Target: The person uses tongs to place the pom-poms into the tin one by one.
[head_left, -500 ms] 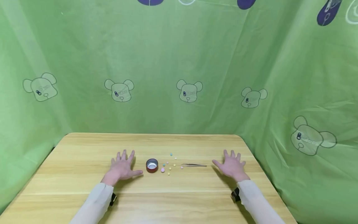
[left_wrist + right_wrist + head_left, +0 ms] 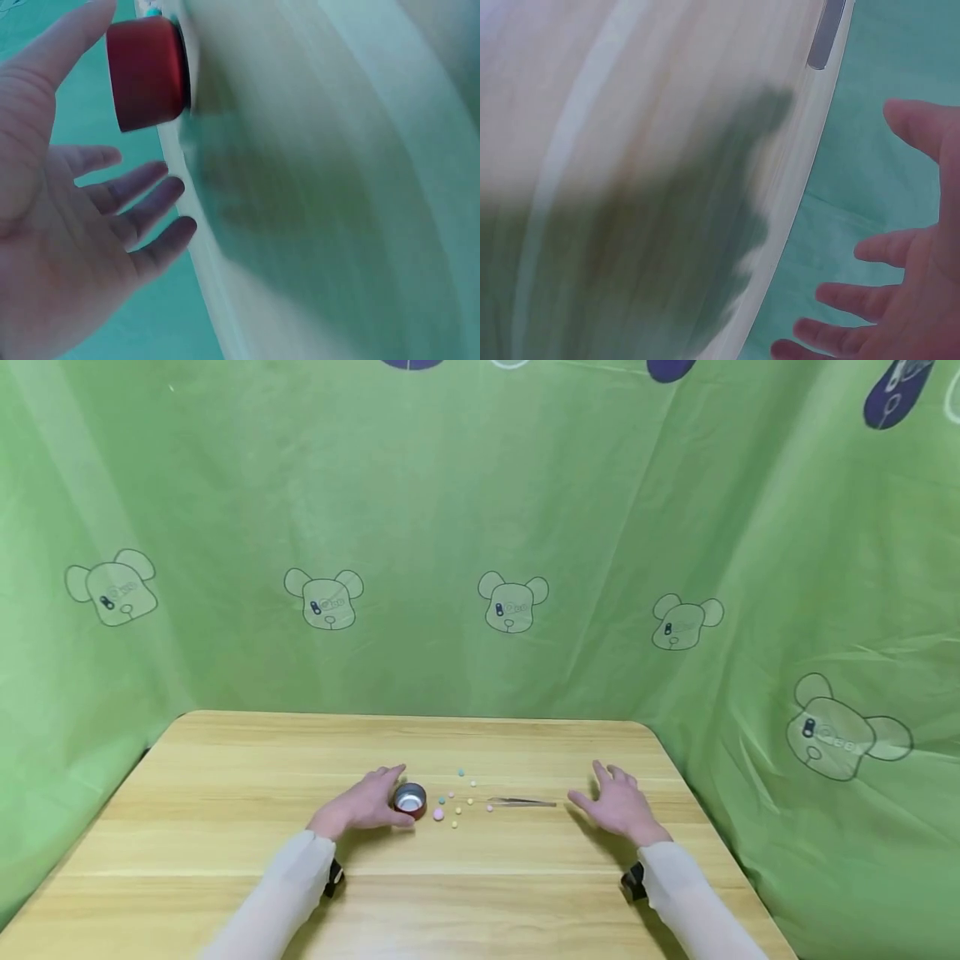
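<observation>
Apparently we are at the reach for the tin [image 2: 411, 800], upright beside the beads [image 2: 438, 814], at the gap between the parted thumb and fingers of our left hand [image 2: 367, 802], which should curl round it, while our right hand [image 2: 619, 806], spread and holding nothing, hovers near the tweezers [image 2: 534, 803].

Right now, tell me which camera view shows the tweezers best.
Head view: the tweezers show whole, lying on the table. The right wrist view catches only one end; the left wrist view shows none of them.
</observation>
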`<state>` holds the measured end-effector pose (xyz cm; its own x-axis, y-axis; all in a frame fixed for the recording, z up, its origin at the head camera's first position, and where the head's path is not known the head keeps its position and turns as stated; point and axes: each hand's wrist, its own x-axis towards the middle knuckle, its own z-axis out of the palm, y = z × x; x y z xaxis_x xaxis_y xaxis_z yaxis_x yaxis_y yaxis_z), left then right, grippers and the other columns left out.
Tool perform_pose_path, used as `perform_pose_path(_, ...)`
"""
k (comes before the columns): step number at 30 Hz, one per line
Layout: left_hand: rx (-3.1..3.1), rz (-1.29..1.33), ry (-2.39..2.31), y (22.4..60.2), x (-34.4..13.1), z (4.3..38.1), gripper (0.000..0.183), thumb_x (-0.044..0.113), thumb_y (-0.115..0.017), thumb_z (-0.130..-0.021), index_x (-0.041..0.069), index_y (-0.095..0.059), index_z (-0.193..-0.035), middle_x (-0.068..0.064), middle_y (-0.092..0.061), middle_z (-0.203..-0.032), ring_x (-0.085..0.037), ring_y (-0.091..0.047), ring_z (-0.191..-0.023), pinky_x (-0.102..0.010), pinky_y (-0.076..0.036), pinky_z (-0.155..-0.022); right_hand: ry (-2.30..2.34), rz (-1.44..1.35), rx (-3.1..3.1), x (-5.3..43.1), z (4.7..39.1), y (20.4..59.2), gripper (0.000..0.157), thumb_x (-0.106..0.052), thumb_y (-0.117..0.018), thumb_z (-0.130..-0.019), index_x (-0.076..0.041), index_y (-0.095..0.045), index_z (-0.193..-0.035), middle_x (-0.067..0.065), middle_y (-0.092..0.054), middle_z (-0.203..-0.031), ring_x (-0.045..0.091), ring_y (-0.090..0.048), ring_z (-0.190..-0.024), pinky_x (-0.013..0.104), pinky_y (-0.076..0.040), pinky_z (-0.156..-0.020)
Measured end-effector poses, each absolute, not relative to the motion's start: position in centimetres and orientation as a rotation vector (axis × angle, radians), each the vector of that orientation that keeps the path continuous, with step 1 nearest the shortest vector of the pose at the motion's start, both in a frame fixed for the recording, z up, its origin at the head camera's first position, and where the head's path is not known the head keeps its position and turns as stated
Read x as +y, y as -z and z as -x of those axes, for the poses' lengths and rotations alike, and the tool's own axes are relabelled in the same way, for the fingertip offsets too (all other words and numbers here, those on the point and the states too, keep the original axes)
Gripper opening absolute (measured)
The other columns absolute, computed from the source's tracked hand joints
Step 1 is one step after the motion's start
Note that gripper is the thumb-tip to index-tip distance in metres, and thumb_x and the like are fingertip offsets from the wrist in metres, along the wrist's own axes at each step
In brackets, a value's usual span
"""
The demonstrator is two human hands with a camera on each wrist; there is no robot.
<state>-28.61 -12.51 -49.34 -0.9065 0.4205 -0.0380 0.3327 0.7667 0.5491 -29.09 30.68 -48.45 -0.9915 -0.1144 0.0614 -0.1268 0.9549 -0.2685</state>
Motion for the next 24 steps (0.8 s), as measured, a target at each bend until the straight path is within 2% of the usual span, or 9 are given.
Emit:
perform_pose_path(6,2.742,-0.649,-0.901,49.3,-11.5,29.3,0.093,0.034,-0.083,-0.069,-0.001,-0.035,-0.141,-0.017,-0.050,-0.124,-0.029,-0.051,-0.109,-0.045,-0.043,-0.091,-0.438,-0.223,-3.071,30.4,29.3,48.3,0.085,-0.054,-0.053,-0.090,0.005,-0.026,-0.145,0.038,-0.029,-0.138,0.057,-0.028,-0.123,0.065,-0.032,-0.093)
perform_pose_path(13,2.750,-0.705,-0.901,49.8,-11.2,29.5,0.054,0.025,-0.082,-0.072,0.007,-0.055,-0.116,-0.005,-0.055,-0.105,-0.022,-0.055,-0.097,-0.041,-0.046,-0.086,-0.607,-0.337,-3.074,30.2,29.1,48.4,0.082,-0.044,-0.061,-0.088,0.003,-0.027,-0.145,0.036,-0.030,-0.140,0.054,-0.027,-0.126,0.067,-0.027,-0.097)
perform_pose_path(16,2.754,-0.705,-0.916,49.8,-11.2,29.5,0.049,0.024,-0.082,-0.072,0.009,-0.057,-0.111,-0.003,-0.056,-0.102,-0.022,-0.055,-0.096,-0.041,-0.046,-0.086,-0.686,-0.391,-3.057,30.1,29.3,48.6,0.081,-0.040,-0.065,-0.086,0.002,-0.029,-0.145,0.033,-0.032,-0.141,0.052,-0.028,-0.128,0.065,-0.025,-0.099)
perform_pose_path(19,2.761,-0.711,-0.911,49.9,-11.1,29.6,0.050,0.025,-0.083,-0.071,0.008,-0.058,-0.111,-0.002,-0.058,-0.102,-0.022,-0.056,-0.096,-0.042,-0.045,-0.086,-0.780,-0.456,-3.028,29.9,29.6,48.8,0.077,-0.032,-0.069,-0.085,0.003,-0.032,-0.143,0.029,-0.040,-0.137,0.048,-0.035,-0.125,0.061,-0.027,-0.101)
perform_pose_path(24,2.817,-0.719,-0.822,50.1,-11.1,29.8,0.050,0.024,-0.084,-0.068,0.009,-0.059,-0.109,-0.002,-0.061,-0.100,-0.023,-0.057,-0.095,-0.042,-0.045,-0.086,-0.948,-0.580,-2.986,28.8,30.2,48.8,0.068,-0.020,-0.073,-0.082,0.003,-0.041,-0.138,0.017,-0.057,-0.118,0.034,-0.053,-0.109,0.050,-0.040,-0.094)
